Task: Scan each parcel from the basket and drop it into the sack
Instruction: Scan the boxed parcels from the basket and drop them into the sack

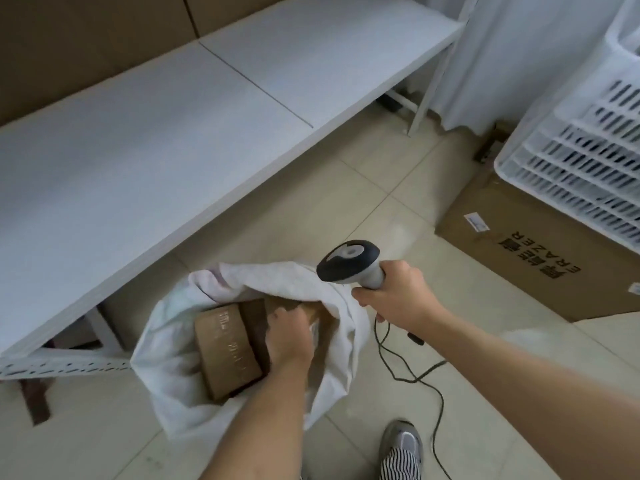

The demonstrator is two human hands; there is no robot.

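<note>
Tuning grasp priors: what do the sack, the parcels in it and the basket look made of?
White floppy sack: probably woven plastic fabric, matte; it crumples into soft folds. Brown box parcel inside it: plain cardboard, matte, with faint print; a second parcel under the left hand looks alike. White slotted basket: looks like rigid moulded plastic, slightly glossy, with regular vent slots.

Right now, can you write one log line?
left hand: lowering parcel into sack | right hand: gripping scanner | basket: right

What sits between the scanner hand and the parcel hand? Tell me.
In the head view, the sack's folded white rim lies between the right hand and the left hand.
</note>
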